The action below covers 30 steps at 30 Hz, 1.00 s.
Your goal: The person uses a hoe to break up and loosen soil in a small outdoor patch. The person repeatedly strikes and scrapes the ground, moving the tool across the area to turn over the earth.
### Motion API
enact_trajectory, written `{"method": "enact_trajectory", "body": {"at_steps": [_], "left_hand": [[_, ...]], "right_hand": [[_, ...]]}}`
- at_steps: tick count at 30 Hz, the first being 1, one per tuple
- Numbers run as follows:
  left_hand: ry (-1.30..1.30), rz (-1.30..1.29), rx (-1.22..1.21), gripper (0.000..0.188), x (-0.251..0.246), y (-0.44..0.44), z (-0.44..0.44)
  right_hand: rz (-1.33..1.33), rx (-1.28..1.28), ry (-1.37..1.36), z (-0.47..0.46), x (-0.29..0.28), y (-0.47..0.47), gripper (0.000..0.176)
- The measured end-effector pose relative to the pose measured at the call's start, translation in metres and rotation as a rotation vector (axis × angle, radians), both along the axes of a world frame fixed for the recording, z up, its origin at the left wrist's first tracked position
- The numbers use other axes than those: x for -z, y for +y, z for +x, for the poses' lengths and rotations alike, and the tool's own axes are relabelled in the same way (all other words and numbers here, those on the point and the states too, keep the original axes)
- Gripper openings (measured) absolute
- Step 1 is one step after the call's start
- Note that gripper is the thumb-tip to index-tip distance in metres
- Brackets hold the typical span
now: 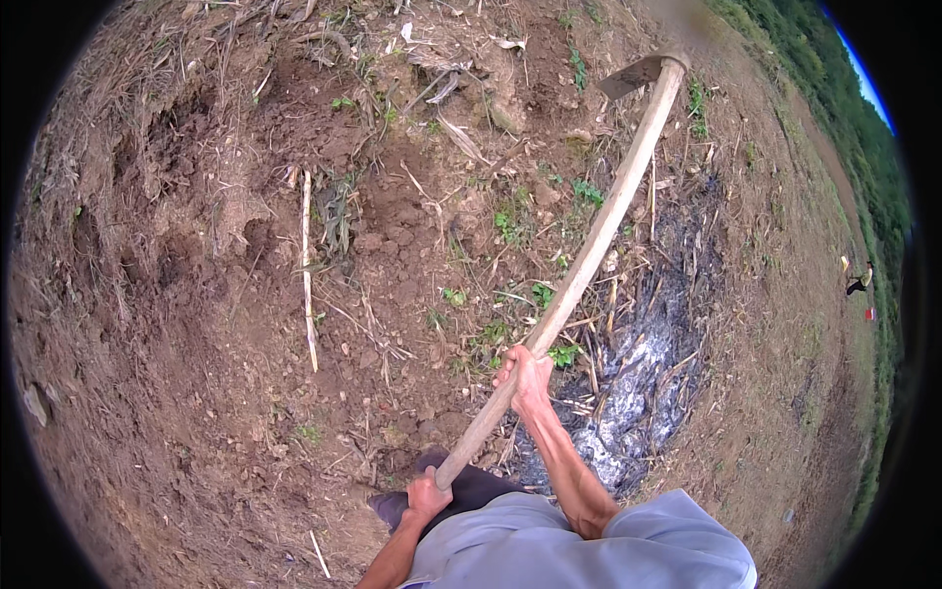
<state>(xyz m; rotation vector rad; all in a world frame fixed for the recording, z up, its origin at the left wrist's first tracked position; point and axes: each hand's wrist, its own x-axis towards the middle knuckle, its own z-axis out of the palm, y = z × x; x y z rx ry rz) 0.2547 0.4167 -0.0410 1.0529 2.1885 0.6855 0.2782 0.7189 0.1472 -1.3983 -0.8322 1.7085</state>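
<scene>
Both of my hands grip the long wooden handle (592, 250) of a hoe. My left hand (428, 493) is closed around its lower end, close to my body. Farther up the shaft, my right hand (527, 374) wraps around it near the middle. The handle slants up to the right, and the metal hoe blade (634, 76) is at its far end, raised at the upper right. Whether the blade touches the ground is hard to tell. Loose brown soil (390, 258) with dry stalks and small green weeds (508, 224) lies before me.
A patch of grey-white ash (639, 383) with charred stalks lies to the right of the handle. A pale dry stalk (307, 272) rests on the soil at left. Far right, a distant person (861, 280) is near a red object (870, 314), with green vegetation (817, 66) behind.
</scene>
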Motion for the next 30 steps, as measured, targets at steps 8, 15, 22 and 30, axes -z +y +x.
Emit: {"method": "enact_trajectory", "body": {"at_steps": [8,15,22,30], "left_hand": [[-0.007,0.211,-0.034,0.025,-0.009,-0.005,-0.015],[0.069,0.071,-0.096,0.022,-0.047,-0.058,-0.037],[0.132,-0.302,-0.078,0.028,-0.057,-0.233,-0.041],[-0.105,-0.48,0.011,0.031,-0.053,-0.331,-0.032]], "right_hand": [[0.154,-0.062,0.17,0.001,-0.072,-0.029,0.015],[0.152,-0.066,0.193,-0.055,-0.071,0.015,0.011],[-0.249,-0.074,0.074,-0.07,0.078,-0.083,0.013],[-0.487,-0.003,-0.028,-0.003,0.097,-0.199,0.012]]}}
